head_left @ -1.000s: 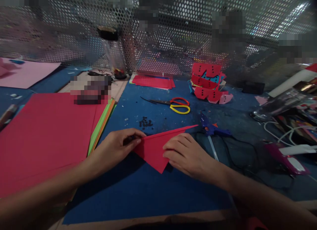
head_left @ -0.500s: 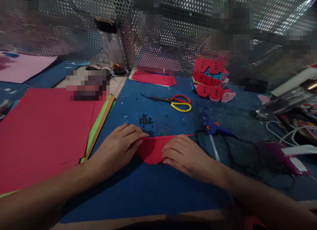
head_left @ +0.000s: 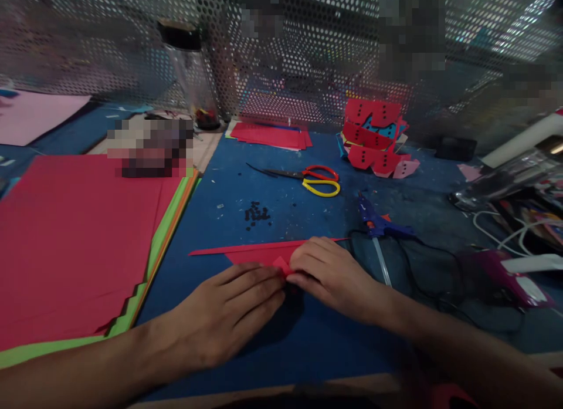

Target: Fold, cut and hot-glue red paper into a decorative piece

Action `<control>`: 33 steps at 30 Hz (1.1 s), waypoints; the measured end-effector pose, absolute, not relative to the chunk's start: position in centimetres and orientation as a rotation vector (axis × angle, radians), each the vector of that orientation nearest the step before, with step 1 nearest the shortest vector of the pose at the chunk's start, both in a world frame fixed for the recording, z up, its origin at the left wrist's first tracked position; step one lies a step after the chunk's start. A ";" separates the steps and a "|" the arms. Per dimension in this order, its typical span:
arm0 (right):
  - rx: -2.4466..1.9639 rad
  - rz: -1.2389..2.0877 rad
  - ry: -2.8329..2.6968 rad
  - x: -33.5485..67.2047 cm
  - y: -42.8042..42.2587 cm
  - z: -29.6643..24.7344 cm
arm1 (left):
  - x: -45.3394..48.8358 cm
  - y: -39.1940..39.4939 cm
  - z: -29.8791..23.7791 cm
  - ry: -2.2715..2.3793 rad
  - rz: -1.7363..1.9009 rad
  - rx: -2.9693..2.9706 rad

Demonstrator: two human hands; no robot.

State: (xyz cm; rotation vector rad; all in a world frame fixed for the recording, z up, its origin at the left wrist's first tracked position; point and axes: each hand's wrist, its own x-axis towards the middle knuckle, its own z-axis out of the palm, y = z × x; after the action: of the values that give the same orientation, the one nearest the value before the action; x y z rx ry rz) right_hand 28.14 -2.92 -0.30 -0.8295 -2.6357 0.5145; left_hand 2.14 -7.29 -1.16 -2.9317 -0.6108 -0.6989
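Observation:
A folded red paper (head_left: 253,254) lies on the blue mat in front of me, with a long narrow strip along its far edge. My right hand (head_left: 334,274) pinches the paper's near part, thumb below and fingers bent over it. Touching the same spot from the left are the fingertips of my left hand (head_left: 241,306), at a small turned-up flap; its fingers lie close together and its thumb is hidden. Beyond the paper are small black paper bits (head_left: 256,214) and scissors (head_left: 308,177) with one red and one yellow handle.
A blue glue gun (head_left: 380,221) with a cord lies to the right. Stacked red sheets (head_left: 79,239) cover the left side. Red cut-out papers with black dots (head_left: 373,139), red strips (head_left: 268,135) and a clear jar (head_left: 193,80) stand near the perforated metal panel (head_left: 299,63).
My left hand has moved from the paper's far left corner to its near edge, beside my right hand. A flap is now turned up there, and the strip's left end shows.

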 end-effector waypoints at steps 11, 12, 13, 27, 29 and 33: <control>-0.861 0.423 -2.676 28.8 -3.0 -0.3 | 2.2 -7.2 -1.5 -0.663 -0.674 -2.910; -0.850 0.413 -2.686 28.8 -3.0 -0.2 | 2.2 -7.2 -1.6 -0.663 -0.687 -2.905; -0.840 0.401 -2.695 28.8 -3.0 -0.1 | 2.2 -7.2 -1.7 -0.666 -0.696 -2.902; -0.792 0.286 -2.762 28.8 -3.1 0.0 | 2.3 -7.3 -2.2 -0.698 -0.698 -2.882; -0.784 0.275 -2.760 28.8 -3.1 0.0 | 2.3 -7.3 -2.2 -0.704 -0.697 -2.879; -0.786 0.267 -2.766 28.8 -3.1 0.0 | 2.3 -7.4 -2.4 -0.714 -0.697 -2.874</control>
State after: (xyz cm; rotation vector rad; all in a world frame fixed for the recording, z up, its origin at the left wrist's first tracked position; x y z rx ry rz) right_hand 28.80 -3.05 0.05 -0.7858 -2.7665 0.2669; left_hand 2.30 -7.41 -2.43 -2.8742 -0.7144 -0.6965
